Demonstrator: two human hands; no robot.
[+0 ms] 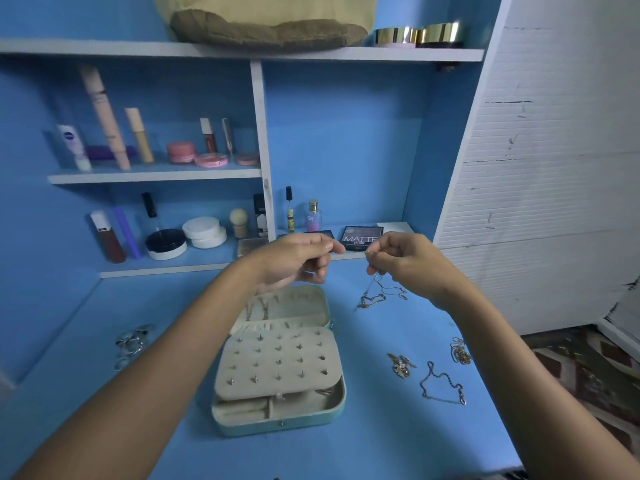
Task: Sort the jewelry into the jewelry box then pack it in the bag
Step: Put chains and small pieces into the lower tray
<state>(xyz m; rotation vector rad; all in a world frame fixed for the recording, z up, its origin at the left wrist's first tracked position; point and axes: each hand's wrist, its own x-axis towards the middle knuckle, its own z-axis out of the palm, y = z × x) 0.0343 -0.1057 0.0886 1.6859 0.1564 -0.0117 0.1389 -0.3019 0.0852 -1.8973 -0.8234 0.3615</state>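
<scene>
Rings point(131, 342) heaped far out to the left of the left hand point(294, 259), low on the bench point(381, 445); left hand raised over the back of the jewelry box point(278, 362), thumb and forefinger pressed together at the tips, other fingers curled; cannot tell whether anything sits in that pinch, too fine to see. Open box directly below and nearer than the left hand, stud panel folded up over the compartments, necklaces already hanging in the lid.

Right hand point(410, 263) level with the left and near it, fingertips pinching one end of a thin necklace point(379, 292); chain dropping straight below that grip into a loose tangle on the bench.

Likely trouble: chain knotting on itself or snagging the heap below when lifted, through pulling before the loops fall free; clasp slipping from so light a pinch; dangling end catching on the studs of the panel on the way to the lid.

Below and right of the right hand, well apart from it: pendant point(401, 366), bracelet point(442, 386), small gold cluster point(460, 353), all unsorted. Behind both hands, shelves of cosmetics and an eyeshadow palette point(362, 237); up on the top shelf, bag point(266, 19), well beyond the hands. Nothing standing between right hand and box lid.
</scene>
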